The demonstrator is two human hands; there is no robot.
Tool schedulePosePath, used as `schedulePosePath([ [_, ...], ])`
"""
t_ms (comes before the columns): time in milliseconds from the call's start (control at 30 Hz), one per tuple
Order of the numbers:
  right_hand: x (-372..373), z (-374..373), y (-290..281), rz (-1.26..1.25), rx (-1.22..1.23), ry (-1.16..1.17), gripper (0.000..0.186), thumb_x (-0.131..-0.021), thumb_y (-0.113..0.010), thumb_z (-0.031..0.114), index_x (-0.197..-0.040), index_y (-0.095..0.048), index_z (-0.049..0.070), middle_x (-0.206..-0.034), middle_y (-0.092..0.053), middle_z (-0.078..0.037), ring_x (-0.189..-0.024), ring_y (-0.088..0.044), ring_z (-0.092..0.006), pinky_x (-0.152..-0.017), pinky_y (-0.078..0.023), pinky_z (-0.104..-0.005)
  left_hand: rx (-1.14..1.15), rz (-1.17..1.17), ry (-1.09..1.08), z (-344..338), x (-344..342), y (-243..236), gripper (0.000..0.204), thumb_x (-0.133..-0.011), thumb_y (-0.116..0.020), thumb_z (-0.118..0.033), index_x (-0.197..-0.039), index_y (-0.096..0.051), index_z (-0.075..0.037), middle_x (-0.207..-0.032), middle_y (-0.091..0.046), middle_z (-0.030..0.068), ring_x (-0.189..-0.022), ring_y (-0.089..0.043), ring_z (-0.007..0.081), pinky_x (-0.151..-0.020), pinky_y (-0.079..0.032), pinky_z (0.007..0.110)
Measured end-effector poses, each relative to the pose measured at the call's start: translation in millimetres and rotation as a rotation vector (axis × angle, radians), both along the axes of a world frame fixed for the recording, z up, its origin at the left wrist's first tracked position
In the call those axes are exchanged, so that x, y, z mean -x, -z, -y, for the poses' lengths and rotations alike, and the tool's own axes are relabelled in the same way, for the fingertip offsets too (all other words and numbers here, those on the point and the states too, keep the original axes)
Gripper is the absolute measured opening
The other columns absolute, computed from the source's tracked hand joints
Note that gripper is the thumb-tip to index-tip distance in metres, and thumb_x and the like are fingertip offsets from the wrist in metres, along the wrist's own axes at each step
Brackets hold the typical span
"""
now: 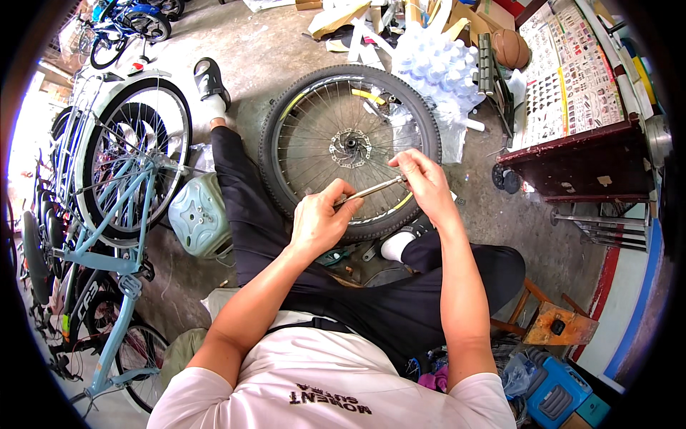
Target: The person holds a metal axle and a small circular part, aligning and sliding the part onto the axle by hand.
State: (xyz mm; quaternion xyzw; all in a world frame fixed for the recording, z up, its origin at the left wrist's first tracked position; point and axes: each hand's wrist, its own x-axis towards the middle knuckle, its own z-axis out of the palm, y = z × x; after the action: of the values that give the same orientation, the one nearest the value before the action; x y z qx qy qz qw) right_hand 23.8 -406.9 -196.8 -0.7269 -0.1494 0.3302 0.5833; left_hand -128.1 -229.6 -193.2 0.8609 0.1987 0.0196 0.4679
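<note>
A slim, silvery metal rod (376, 189) spans the space between my two hands, above the near part of a bicycle wheel. My left hand (319, 220) closes its thumb and fingers around the rod's near end. My right hand (424, 183) pinches the far end. Whether it is a lever or another tool I cannot make out. The wheel lies flat, with a black knobby tyre (269, 159) around its rim and a disc brake rotor (350, 148) at the hub. A yellow strip (367, 96) shows near the far side of the rim.
Upright bicycles, one with a light blue frame (121, 193), crowd the left. Close by is a pale green plastic stool (200, 214). Bagged plastic bottles (436, 68) and a basketball (510, 48) lie beyond the wheel. A parts board (568, 79), a wooden stool (561, 323) and a blue case (554, 393) are on the right.
</note>
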Motion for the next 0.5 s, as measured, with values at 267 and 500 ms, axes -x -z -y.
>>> schedulePosePath([
  [267,4.8,-4.0,-7.9,0.031,-0.077,0.03,0.016,-0.099,-0.057,0.016,-0.104,-0.066,0.004,-0.083,-0.052,0.002,-0.078,-0.047,-0.0054,-0.071,-0.038,-0.0228,-0.014,0.001,0.013,-0.5,1.2,3.6,0.021,-0.089,-0.074,-0.02,-0.098,-0.063,-0.004,-0.066,-0.065,0.0111,-0.056,-0.062,0.0248,-0.055,-0.045,0.036],
  [500,8.2,-2.5,-5.6,0.022,-0.185,-0.035,0.018,-0.098,-0.055,0.013,-0.113,-0.062,0.005,-0.083,-0.05,0.003,-0.077,-0.046,-0.0047,-0.069,-0.039,-0.0224,0.012,-0.038,-0.004,-3.2,0.5,2.8,0.023,-0.09,-0.072,-0.03,-0.099,-0.065,-0.009,-0.07,-0.067,0.0123,-0.066,-0.067,0.0335,-0.06,-0.048,0.042],
])
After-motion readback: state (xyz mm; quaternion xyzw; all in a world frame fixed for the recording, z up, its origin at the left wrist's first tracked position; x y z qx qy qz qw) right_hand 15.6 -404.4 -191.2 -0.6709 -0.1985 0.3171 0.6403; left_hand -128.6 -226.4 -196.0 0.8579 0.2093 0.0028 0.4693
